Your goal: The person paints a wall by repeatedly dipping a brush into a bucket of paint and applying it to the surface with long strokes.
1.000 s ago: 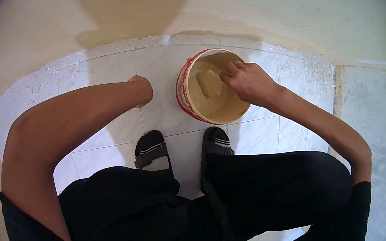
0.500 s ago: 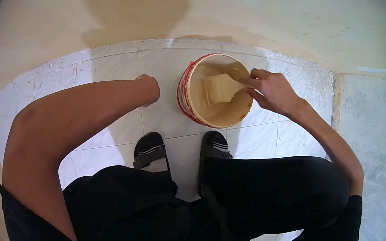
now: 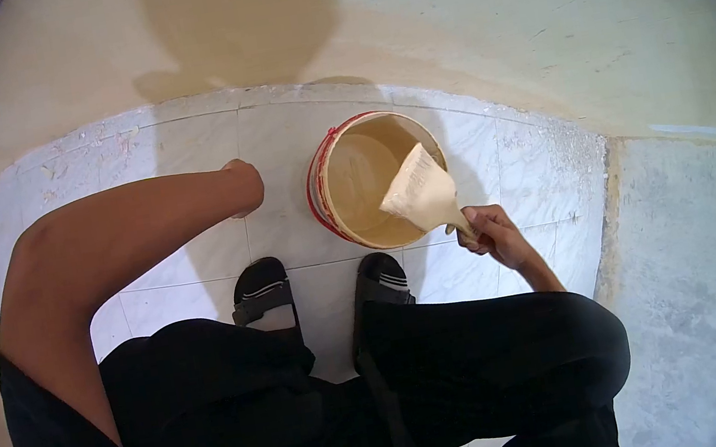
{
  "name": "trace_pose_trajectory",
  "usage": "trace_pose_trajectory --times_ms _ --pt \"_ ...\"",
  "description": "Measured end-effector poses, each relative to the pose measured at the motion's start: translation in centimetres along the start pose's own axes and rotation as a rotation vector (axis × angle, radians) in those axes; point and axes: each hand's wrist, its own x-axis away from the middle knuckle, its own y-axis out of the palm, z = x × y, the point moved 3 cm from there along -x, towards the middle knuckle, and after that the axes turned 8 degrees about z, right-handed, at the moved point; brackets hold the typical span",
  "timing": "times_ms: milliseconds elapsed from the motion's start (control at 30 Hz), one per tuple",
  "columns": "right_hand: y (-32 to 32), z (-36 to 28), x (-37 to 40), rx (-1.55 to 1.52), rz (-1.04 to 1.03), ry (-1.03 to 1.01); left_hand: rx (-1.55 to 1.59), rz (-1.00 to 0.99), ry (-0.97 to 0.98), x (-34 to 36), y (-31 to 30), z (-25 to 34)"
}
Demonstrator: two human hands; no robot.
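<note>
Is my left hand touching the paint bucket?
Apart. The head view shows it: a strip of floor tile lies plainly between the left hand and the paint bucket.

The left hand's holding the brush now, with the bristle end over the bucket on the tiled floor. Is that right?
Not quite: the right hand holds the brush, as the head view shows. Its bristle end is over the bucket on the tiled floor.
</note>
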Motion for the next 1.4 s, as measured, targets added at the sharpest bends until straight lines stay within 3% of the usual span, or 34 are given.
trace_pose_trajectory --times_ms 200,367,467,533,633,667,767,800,867,1000,1200,1267,1400 --pt "0.8 2.5 -0.9 -0.235 0.020 0.001 0.004 -0.015 -0.017 -0.8 0.1 0.1" --pt "1.0 2.8 -0.5 -0.635 -0.339 0.149 -0.031 0.005 0.019 -1.4 0.7 0.2" --pt "1.3 1.3 -0.3 -0.713 -0.366 0.139 -0.047 0.016 0.022 -2.2 1.0 0.1" --pt "1.2 -0.2 -0.7 -0.629 -0.370 0.067 -0.052 0.020 0.010 -1.7 0.7 0.0" --pt "1.2 -3.0 -1.1 -0.397 -0.138 -0.066 -0.034 0.012 0.006 -1.4 0.0 0.4" --pt "1.2 -3.5 -1.6 -0.387 -0.150 -0.081 -0.035 0.006 0.003 -1.4 -0.3 0.4" --pt "-0.1 -5.9 -1.9 0.229 0.266 -0.377 -0.020 0.000 -0.025 -0.8 -0.9 0.5" --pt "0.4 -6.6 -2.1 0.236 0.262 -0.382 -0.008 -0.019 -0.023 -0.2 -1.0 0.8" --pt "1.5 -8.4 -2.6 0.462 0.451 -0.621 0.011 -0.002 -0.028 0.3 -1.4 0.6" --pt "2.0 -9.8 -5.0 0.555 0.395 -0.694 0.019 0.005 -0.011 0.4 -1.4 0.5" --pt "1.7 -11.4 -8.1 0.753 0.287 -0.483 0.026 0.017 -0.010 0.1 -1.0 0.4" --pt "2.5 -11.7 -8.9 0.883 0.314 -0.602 0.017 0.032 0.010 0.0 -1.1 0.4" --pt "4.3 -12.2 -10.4 0.991 0.295 -0.631 0.022 0.007 -0.010 -0.2 -1.0 0.2"
